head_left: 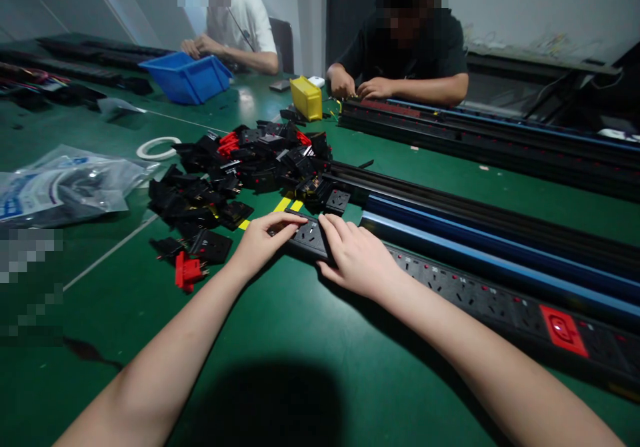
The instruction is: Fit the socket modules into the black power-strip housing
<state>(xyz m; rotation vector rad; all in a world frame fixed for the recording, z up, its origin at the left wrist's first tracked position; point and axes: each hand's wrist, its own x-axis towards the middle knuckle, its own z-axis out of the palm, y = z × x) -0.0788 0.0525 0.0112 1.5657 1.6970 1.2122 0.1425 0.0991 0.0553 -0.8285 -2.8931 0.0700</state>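
A long black power strip (453, 288) runs from the middle of the table toward the lower right, with a row of sockets and one red socket (564, 330). My left hand (267, 239) is closed on the strip's far left end, thumb and fingers at its edge. Just to the right, my right hand (357, 253) grips the same strip, fingers over its top and thumb along the near side. Between the hands a socket face (311, 231) shows. A loose black socket module (338, 200) lies just beyond my right hand.
Beyond my hands is a heap of black and red socket modules (260, 160). Blue and black rails (475, 247) lie alongside the strip. A plastic bag (65, 183), white tape roll (159, 147), blue bin (187, 77) and yellow bin (307, 98) stand around. Two people work across the table.
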